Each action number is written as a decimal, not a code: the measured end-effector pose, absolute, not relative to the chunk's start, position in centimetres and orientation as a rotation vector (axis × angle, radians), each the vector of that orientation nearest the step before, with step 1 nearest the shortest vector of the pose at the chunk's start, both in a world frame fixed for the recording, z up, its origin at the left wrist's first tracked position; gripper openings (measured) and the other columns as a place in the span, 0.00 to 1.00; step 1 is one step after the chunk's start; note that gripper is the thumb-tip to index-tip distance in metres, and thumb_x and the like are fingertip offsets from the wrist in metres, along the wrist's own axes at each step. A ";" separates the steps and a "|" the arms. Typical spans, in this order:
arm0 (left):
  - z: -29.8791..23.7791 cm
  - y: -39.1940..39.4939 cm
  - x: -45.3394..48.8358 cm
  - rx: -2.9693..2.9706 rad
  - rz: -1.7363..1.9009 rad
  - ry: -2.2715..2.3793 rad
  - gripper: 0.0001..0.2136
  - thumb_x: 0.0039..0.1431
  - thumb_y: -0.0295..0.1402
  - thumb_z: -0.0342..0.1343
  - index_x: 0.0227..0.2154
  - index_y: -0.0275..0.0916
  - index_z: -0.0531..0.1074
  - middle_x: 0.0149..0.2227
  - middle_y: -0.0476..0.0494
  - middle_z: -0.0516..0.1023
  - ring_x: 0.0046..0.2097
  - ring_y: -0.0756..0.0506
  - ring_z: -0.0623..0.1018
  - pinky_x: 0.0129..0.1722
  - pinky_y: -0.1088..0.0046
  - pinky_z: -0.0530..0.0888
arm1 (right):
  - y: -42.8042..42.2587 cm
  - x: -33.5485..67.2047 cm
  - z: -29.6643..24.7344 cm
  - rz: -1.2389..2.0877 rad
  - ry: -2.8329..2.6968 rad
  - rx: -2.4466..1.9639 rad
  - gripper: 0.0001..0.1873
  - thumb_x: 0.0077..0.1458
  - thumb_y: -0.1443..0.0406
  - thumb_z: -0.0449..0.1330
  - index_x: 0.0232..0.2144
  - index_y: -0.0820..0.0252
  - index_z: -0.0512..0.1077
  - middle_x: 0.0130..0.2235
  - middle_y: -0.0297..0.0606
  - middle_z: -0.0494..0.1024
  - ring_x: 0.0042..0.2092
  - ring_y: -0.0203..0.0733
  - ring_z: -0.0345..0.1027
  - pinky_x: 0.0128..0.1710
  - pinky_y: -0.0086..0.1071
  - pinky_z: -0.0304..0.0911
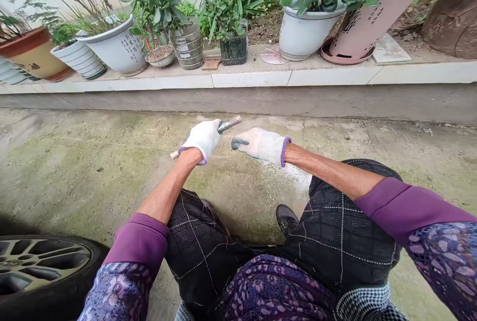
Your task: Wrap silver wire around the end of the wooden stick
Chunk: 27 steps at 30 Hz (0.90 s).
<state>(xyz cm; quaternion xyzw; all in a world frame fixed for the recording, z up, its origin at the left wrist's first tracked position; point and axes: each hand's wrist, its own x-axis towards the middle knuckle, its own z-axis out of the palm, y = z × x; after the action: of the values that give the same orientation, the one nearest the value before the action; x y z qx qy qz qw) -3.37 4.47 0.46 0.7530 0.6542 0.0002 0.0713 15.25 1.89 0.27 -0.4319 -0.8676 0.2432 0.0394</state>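
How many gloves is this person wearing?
2: one on the left hand, which grips a metal-tipped tool; one on the right hand beside it. None seems hidden.

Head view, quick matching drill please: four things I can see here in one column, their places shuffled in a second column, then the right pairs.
Things
1. rod-shaped tool
2. car wheel
3. pink round grate
4. dark shoe

Places
A. flat on the ledge, beside a white pot
B. on the concrete, between the black trouser legs
C. gripped in the left hand
D. lower left corner of the picture, on the ground

Pairs: 1-C, 2-D, 3-A, 4-B.
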 end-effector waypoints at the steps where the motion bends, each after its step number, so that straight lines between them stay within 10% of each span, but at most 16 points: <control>1: 0.2 4.6 -3.4 2.282 -0.126 1.994 0.15 0.64 0.30 0.49 0.47 0.39 0.78 0.40 0.36 0.82 0.42 0.40 0.81 0.44 0.67 0.74 | 1.6 15.0 0.4 0.658 -2.742 -1.311 0.14 0.64 0.62 0.53 0.35 0.59 0.78 0.33 0.38 0.80 0.30 0.38 0.66 0.29 0.31 0.51; 7: -0.6 3.1 -1.2 2.431 -0.603 1.766 0.15 0.63 0.25 0.48 0.46 0.37 0.78 0.38 0.32 0.81 0.44 0.36 0.82 0.45 0.62 0.74 | 3.6 15.7 2.4 0.423 -2.856 -1.406 0.14 0.62 0.64 0.53 0.41 0.58 0.78 0.34 0.40 0.80 0.30 0.39 0.67 0.29 0.33 0.50; 19: 1.7 3.8 -3.5 2.178 0.331 1.745 0.15 0.62 0.36 0.52 0.42 0.34 0.79 0.33 0.43 0.80 0.32 0.47 0.74 0.33 0.73 0.68 | 5.0 15.7 0.2 0.993 -2.404 -1.375 0.15 0.59 0.68 0.53 0.39 0.61 0.79 0.30 0.34 0.76 0.28 0.34 0.62 0.30 0.29 0.55; 27: 1.0 4.5 -3.5 2.307 -0.226 2.054 0.15 0.64 0.30 0.46 0.45 0.38 0.77 0.38 0.34 0.81 0.39 0.39 0.81 0.41 0.65 0.73 | 1.1 15.7 2.1 0.585 -2.668 -1.304 0.11 0.62 0.63 0.56 0.37 0.57 0.78 0.34 0.38 0.80 0.32 0.40 0.67 0.31 0.33 0.50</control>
<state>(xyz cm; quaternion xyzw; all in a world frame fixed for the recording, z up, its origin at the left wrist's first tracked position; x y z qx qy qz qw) -3.46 4.47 0.99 0.7448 0.6629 -0.0729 0.0222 15.67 1.09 2.08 -0.4301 -0.8801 0.1929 0.0577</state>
